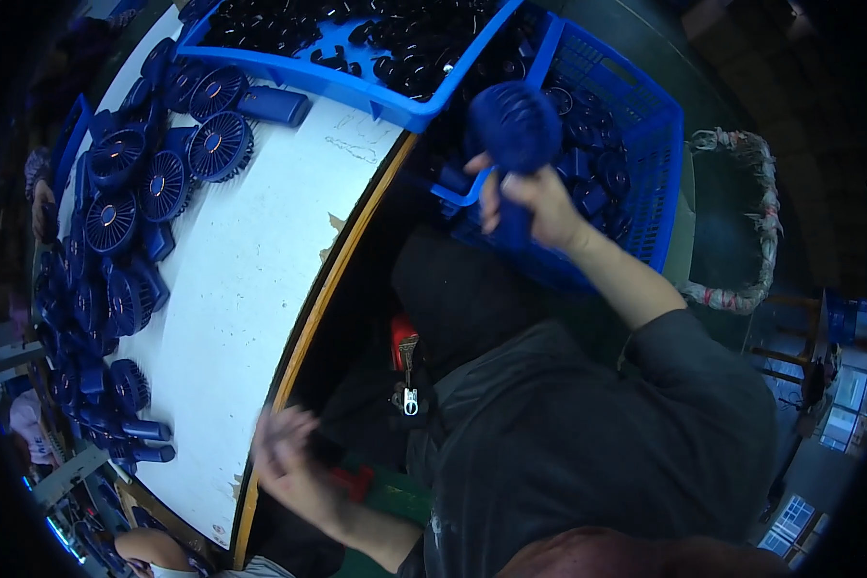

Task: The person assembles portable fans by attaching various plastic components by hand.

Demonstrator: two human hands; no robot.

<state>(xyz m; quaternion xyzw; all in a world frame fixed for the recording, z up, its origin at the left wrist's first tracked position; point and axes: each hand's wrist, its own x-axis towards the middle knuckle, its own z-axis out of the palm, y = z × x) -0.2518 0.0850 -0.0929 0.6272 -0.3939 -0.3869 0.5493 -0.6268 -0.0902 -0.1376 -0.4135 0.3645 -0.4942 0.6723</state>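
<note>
My right hand (pixel 539 204) is closed round the handle of a dark blue handheld fan (pixel 515 125), its round head up. It hangs over a blue slatted crate (pixel 667 159) holding several similar fans (pixel 602 183). My left hand (pixel 287 445) is beside the wooden edge of the white table (pixel 250 260); its fingers are smeared by motion, and nothing plainly shows in them. On the table lies a heap of blue handheld fans (pixel 111 223), most with their round grilles showing.
A blue tray (pixel 332 82) of small black parts sits at the table's far end. Right of the crate stands a loop-shaped handle wrapped in plastic (pixel 769 222). Across the table a person's hand (pixel 43 207) shows, and another person's arm (pixel 149 549) is at lower left.
</note>
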